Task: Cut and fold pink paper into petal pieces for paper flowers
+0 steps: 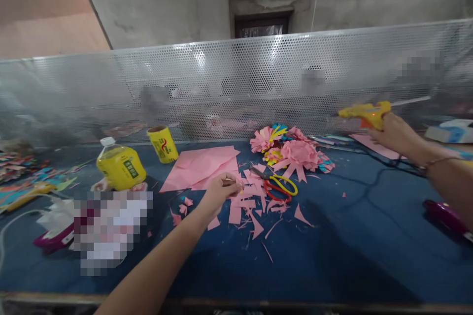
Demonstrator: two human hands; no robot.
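Note:
Raised at the right, my right hand is wrapped round the grip of a yellow hot glue gun with an orange trigger, its nozzle pointing left. My left hand is closed in a pinch above the pink paper scraps; whatever its fingertips hold is too small to make out. Just right of that hand lie scissors with one red and one yellow handle. Folded pink paper sheets spread behind it. Pink paper flowers with yellow and blue parts are heaped farther back.
At the left stand a bottle of yellow liquid and a yellow cardboard tube. A purple object with a white cable lies at the left, another purple object at the right. A perforated metal panel borders the blue table.

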